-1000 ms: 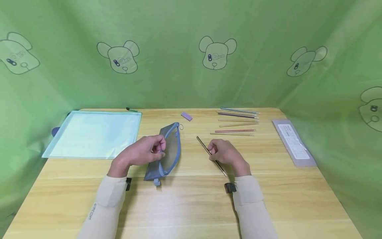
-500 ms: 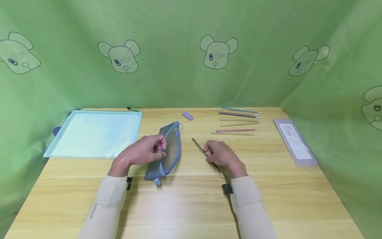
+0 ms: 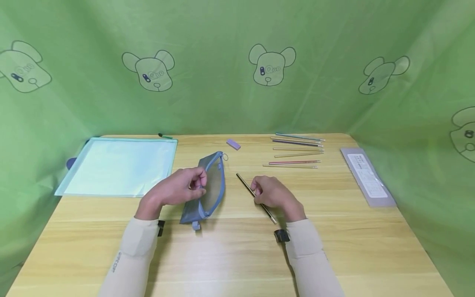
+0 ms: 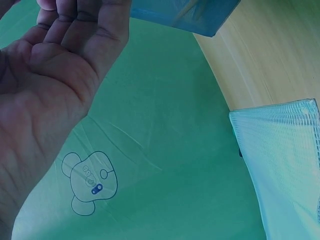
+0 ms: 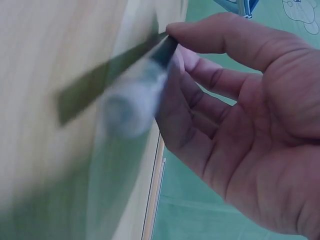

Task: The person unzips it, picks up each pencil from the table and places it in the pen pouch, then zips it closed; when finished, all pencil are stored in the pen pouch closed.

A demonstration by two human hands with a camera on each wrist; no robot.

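Note:
A grey-blue zip pencil pouch (image 3: 191, 210) stands with its mouth gaping toward the right. My left hand (image 3: 172, 189) grips its near-left rim with curled fingers; the pouch's mesh corner (image 4: 200, 17) shows at the top of the left wrist view, with faint tan lines through it. My right hand (image 3: 272, 192) pinches a dark pencil (image 3: 266, 210) around its middle, between thumb and fingers. The pencil slants, its far tip toward the pouch. Its pale eraser end (image 5: 129, 111) looms blurred in the right wrist view.
Several pencils (image 3: 295, 156) lie spread at the back right. A purple eraser (image 3: 233, 144) sits behind the pouch. On the left lies a light-blue zip folder (image 3: 122, 165), on the right a grey labelled packet (image 3: 368, 177). Green curtain (image 3: 211, 107) surrounds the wooden table (image 3: 222, 264).
My right hand has shifted a little left with the pencil, bringing it nearer the pouch. My left hand and the pouch have stayed in place.

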